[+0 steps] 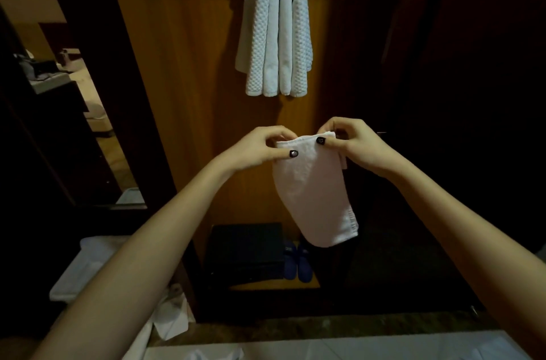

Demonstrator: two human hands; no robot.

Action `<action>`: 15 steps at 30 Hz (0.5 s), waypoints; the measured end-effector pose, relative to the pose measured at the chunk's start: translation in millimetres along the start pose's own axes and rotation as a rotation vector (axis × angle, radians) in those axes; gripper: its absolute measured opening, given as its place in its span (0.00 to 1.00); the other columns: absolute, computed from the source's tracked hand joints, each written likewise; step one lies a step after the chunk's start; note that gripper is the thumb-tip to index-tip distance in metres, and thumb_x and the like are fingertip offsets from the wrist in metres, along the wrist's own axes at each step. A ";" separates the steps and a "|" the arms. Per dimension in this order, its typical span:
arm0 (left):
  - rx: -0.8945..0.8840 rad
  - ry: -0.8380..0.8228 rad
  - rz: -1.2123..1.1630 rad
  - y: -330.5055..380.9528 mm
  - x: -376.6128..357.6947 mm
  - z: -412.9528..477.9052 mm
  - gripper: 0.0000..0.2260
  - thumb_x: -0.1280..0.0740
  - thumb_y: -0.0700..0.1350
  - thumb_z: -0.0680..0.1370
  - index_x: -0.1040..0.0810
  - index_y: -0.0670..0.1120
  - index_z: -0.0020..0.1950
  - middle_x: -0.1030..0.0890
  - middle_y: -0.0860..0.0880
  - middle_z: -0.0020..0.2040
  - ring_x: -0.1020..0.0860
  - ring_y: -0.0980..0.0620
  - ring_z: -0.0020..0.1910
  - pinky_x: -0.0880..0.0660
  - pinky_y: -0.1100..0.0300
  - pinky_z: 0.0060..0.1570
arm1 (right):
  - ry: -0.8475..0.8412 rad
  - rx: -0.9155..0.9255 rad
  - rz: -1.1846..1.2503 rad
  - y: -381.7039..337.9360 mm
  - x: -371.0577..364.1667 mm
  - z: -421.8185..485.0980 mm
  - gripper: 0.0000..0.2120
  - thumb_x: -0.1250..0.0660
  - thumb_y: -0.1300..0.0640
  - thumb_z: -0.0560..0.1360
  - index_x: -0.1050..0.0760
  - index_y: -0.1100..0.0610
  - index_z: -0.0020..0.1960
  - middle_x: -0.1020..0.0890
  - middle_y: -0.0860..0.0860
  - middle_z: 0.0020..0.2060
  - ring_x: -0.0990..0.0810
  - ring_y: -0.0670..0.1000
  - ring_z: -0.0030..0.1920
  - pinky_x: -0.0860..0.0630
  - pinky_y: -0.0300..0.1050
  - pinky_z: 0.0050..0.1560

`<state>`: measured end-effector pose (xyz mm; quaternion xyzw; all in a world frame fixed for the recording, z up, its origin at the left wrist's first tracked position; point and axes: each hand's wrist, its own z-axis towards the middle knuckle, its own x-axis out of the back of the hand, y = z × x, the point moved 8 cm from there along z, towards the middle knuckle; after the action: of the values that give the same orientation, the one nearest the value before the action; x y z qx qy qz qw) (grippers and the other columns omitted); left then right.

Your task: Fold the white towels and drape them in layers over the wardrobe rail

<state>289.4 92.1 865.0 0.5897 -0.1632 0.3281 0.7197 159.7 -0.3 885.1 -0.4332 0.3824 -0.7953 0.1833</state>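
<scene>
Pinching the top edge of a small folded white towel (310, 197), the left hand (257, 148) and right hand (357, 144) hold it hanging free before the wooden wardrobe back (192, 94). Its lower edges touch nothing. Waffle-weave towels (274, 35) hang above; blue slippers (298, 266) and a dark box (245, 253) sit below.

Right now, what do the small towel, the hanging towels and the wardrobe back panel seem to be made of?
Small towel: soft cloth, probably cotton terry, matte white; it hangs limp.
Hanging towels: thicker cloth, raised waffle grid.
Back panel: smooth wood or veneer, orange-brown, faint vertical streaks; cannot tell which.
</scene>
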 end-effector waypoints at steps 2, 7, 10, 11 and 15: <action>-0.015 0.070 -0.042 2.1 2.6 1.4 0.05 0.29 0.42 0.76 0.18 0.43 0.51 0.19 0.53 0.46 0.23 0.61 0.45 0.27 0.68 0.47 | -0.003 -0.012 0.024 1.9 0.2 0.1 0.03 0.31 0.61 0.77 0.21 0.56 0.43 0.18 0.60 0.40 0.19 0.66 0.39 0.23 0.60 0.40; -0.003 0.152 -0.015 0.4 6.4 4.2 0.05 0.27 0.42 0.74 0.21 0.48 0.40 0.25 0.51 0.41 0.28 0.58 0.41 0.32 0.68 0.43 | -0.065 -0.115 0.120 13.9 -3.3 -4.5 0.02 0.29 0.62 0.75 0.19 0.56 0.44 0.16 0.53 0.42 0.18 0.51 0.45 0.22 0.51 0.52; 0.011 0.177 0.120 0.5 10.6 5.7 0.10 0.25 0.46 0.73 0.24 0.51 0.35 0.28 0.54 0.38 0.30 0.59 0.37 0.34 0.63 0.39 | -0.079 -0.095 0.193 11.6 -10.4 -8.2 0.04 0.32 0.62 0.77 0.23 0.57 0.43 0.19 0.54 0.42 0.21 0.51 0.45 0.25 0.49 0.50; 0.018 0.187 0.134 1.4 13.4 5.8 0.11 0.25 0.47 0.72 0.25 0.50 0.34 0.28 0.54 0.37 0.31 0.60 0.35 0.34 0.64 0.37 | -0.074 -0.089 0.246 10.5 -12.4 -9.2 0.04 0.33 0.62 0.78 0.24 0.58 0.44 0.20 0.54 0.44 0.20 0.52 0.46 0.24 0.48 0.49; 0.038 0.156 -0.016 8.0 15.3 1.6 0.08 0.26 0.43 0.73 0.23 0.45 0.38 0.26 0.55 0.30 0.28 0.62 0.26 0.33 0.68 0.26 | -0.015 -0.132 0.423 11.4 -15.8 -10.8 0.05 0.36 0.61 0.79 0.28 0.58 0.44 0.21 0.50 0.37 0.21 0.47 0.35 0.27 0.41 0.31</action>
<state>295.5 95.5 880.8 0.5772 -0.0956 0.3703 0.7215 159.1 7.1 864.1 -0.3602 0.5147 -0.7091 0.3202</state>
